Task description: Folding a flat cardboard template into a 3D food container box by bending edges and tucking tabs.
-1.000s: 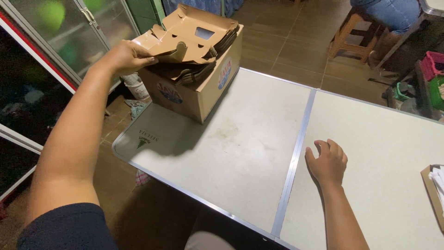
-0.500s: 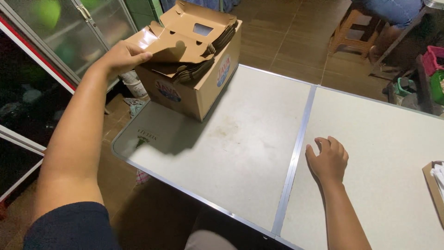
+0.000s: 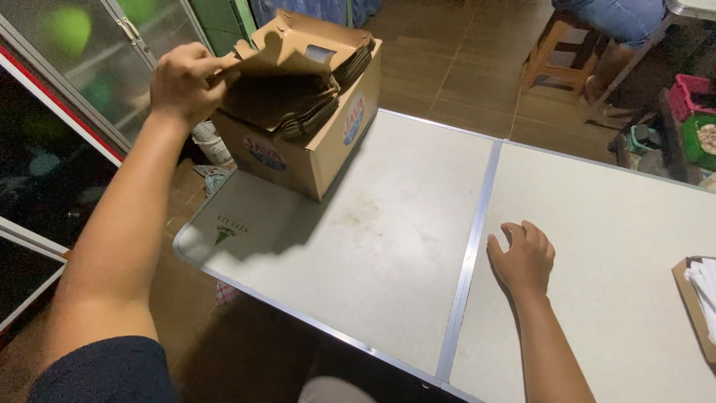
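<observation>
Head view, the only one I have. My left hand (image 3: 183, 82) is closed on the edge of one flat brown cardboard sheet (image 3: 280, 89), pinching it and lifting it off the stack of die-cut cardboard blanks (image 3: 328, 97) that stands in the open cardboard carton (image 3: 313, 160). The carton sits on the far left corner of the white folding table (image 3: 388, 246). The lifted sheet is tilted, its far edge still low against the stack.

My right hand (image 3: 526, 261) lies open, palm down, on the table just right of the metal centre seam (image 3: 473, 254), holding nothing.

To do this lift well, I judge that I should keep the pinch near the sheet's corner and peel upward slowly, so only the top blank comes away and the ones under it do not drag out with it; the carton is unbraced, so a sideways pull could shift it.

Count: one carton, one sheet in hand, one stack whose blanks I cannot number, one table. At the near right edge, one cardboard tray with white paper (image 3: 701, 298). Beyond the table, one wooden stool (image 3: 559, 56).
</observation>
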